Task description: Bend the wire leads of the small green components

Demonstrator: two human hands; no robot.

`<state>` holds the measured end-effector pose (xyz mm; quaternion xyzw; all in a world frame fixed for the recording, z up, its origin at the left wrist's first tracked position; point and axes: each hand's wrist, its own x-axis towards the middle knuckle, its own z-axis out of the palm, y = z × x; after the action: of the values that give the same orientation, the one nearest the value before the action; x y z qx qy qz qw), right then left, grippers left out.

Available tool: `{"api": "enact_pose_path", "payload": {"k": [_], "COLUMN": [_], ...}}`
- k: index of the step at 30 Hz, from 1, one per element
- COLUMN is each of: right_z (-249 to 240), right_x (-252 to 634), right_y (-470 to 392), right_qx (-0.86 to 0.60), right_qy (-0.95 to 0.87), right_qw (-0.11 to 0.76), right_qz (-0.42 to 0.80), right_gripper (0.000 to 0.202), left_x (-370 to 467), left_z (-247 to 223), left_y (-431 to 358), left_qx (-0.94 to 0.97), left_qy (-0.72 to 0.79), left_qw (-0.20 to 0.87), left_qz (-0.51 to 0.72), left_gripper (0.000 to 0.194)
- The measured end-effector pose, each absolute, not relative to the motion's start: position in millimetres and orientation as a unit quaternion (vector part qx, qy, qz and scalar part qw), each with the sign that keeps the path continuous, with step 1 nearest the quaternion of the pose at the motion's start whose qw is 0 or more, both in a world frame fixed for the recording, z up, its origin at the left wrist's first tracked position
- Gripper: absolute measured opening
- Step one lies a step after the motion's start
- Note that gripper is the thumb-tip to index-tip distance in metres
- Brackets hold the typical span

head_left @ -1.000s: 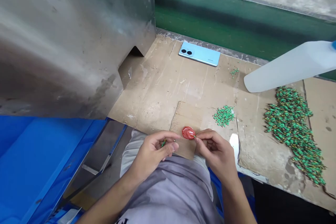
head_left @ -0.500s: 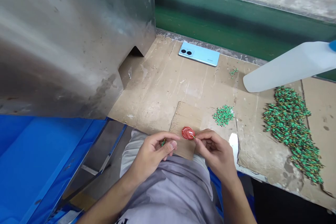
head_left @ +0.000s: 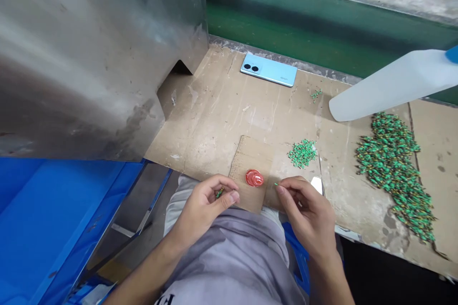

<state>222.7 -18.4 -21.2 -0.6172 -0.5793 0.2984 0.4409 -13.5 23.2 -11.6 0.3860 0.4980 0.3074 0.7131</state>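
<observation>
My left hand [head_left: 205, 205] is curled closed around some small green-and-gold pieces [head_left: 219, 193], a few of which show between its fingers. My right hand [head_left: 310, 212] pinches a tiny green piece [head_left: 275, 184] between thumb and forefinger, right of a glossy red round blob [head_left: 254, 178]. That blob, perhaps paste, sits on a small cardboard rectangle [head_left: 252, 152] between both hands. Beyond my right hand lies a small pile of bright green bits [head_left: 302, 153]. Farther right spreads a large heap of green-and-gold pieces [head_left: 397, 176].
A pale blue phone [head_left: 269, 70] lies at the back of the cardboard-covered table [head_left: 211, 124]. A white plastic bottle [head_left: 386, 83] leans in from the right. A metal housing [head_left: 100, 57] bounds the left, with a green panel [head_left: 304, 24] behind. A few green bits [head_left: 316, 94] lie near the bottle.
My right hand has moved right, away from the red blob, with the tiny green piece at its fingertips. My left hand has barely shifted; the view has tilted slightly.
</observation>
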Motion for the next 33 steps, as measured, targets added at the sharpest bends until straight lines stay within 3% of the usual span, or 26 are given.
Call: {"api": "enact_pose_path", "payload": {"k": [5, 10, 17, 26, 33], "right_z": [-16, -26, -34, -35, -34], "right_x": [209, 175, 154, 151, 152], "right_y": [-33, -39, -34, -30, -30], "right_qx": [-0.597, -0.575, -0.584, -0.592, -0.596], "right_qy": [-0.621, -0.676, -0.718, -0.739, -0.739], "right_qw": [0.415, 0.405, 0.346, 0.293, 0.298], "right_qz": [0.294, 0.221, 0.152, 0.131, 0.098], "right_gripper": [0.010, 0.015, 0.012, 0.021, 0.027], "left_x": [-30, -47, -43, -40, -41], "left_z": [-6, -8, -21, -26, -27], "left_y": [21, 12, 3, 5, 7], "left_qx": [0.430, 0.501, 0.515, 0.510, 0.517], "left_qy": [0.560, 0.612, 0.567, 0.547, 0.543], "left_qw": [0.637, 0.582, 0.623, 0.644, 0.645], "left_qz": [0.308, 0.189, 0.160, 0.159, 0.146], "left_gripper": [0.019, 0.022, 0.031, 0.025, 0.027]}}
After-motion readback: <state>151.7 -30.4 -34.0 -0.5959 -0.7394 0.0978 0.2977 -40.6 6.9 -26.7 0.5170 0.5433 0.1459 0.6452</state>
